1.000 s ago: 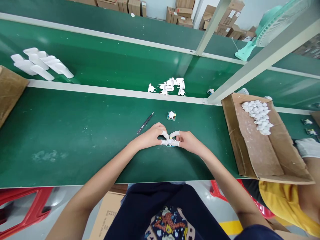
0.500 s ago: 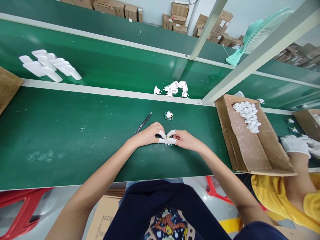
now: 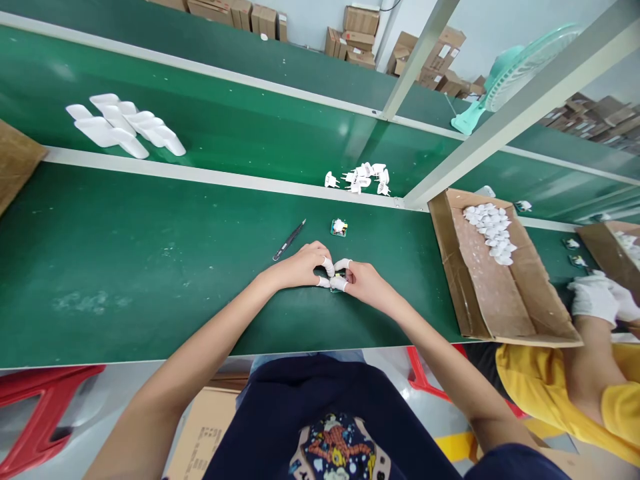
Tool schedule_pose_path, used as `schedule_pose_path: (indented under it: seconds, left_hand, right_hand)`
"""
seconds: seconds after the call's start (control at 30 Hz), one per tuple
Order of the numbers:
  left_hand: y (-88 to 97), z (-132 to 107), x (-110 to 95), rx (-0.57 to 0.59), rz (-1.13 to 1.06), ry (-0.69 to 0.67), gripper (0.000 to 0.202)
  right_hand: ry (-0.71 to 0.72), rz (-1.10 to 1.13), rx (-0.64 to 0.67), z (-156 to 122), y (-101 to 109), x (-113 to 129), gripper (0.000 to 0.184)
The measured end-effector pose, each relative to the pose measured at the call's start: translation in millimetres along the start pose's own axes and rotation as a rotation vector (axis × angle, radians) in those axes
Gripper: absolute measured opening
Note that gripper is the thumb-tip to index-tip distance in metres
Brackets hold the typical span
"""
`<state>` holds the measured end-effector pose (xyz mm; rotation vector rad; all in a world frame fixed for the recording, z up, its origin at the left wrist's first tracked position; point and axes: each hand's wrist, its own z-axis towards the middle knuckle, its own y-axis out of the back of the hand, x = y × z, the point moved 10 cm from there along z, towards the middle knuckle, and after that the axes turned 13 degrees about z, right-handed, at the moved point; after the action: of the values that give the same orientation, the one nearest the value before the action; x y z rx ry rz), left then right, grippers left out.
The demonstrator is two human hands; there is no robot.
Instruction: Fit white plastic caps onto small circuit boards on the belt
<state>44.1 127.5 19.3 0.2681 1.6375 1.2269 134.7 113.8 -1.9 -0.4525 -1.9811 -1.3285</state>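
A small circuit board [image 3: 338, 288] lies on the green bench, mostly hidden by my fingers. My left hand [image 3: 309, 264] pinches at its left side, thumb and forefinger in white finger cots. From the right, my right hand [image 3: 361, 280] grips the same board, also with white finger cots. What the fingertips press on is too small to make out. Just beyond them sits a second circuit board [image 3: 339, 228] with a white part on top. Black tweezers [image 3: 289, 241] lie beyond my left hand.
White plug housings [image 3: 357, 179] and long white covers [image 3: 125, 125] rest on the raised green strip behind. An open cardboard box [image 3: 517, 293] with white pieces stands right. A co-worker's gloved hands [image 3: 597, 297] are beyond it. A post [image 3: 500, 113] and fan [image 3: 520, 70] rise at right.
The white covers and plug housings have shifted right along the back strip, while the tweezers and second board stay put. My fingers have shifted slightly around the board. The co-worker's hands have moved.
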Motion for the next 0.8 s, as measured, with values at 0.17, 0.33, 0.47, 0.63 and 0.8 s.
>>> schedule_pose_path:
  seconds: [0.17, 0.33, 0.47, 0.63, 0.8]
  left_hand:
    - [-0.5, 0, -2, -0.017, 0.057, 0.000, 0.009]
    - [0.6, 0, -5, -0.025, 0.056, -0.007, 0.007]
    - [2.0, -1, -5, -0.026, 0.043, -0.013, 0.008]
    - [2.1, -1, -6, -0.028, 0.059, -0.010, 0.009]
    - [3.9, -1, -6, -0.041, 0.039, -0.001, 0.007]
  right_hand:
    - [0.002, 0.109, 0.057, 2, -1, 0, 0.006]
    - [0.020, 0.185, 0.046, 2, 1, 0, 0.014]
    - [0.048, 0.199, 0.061, -6, 2, 0, 0.025]
    - [0.176, 0.008, 0.095, -20, -3, 14, 0.024]
    - [0.235, 0.016, 0.107, -22, -5, 20, 0.023]
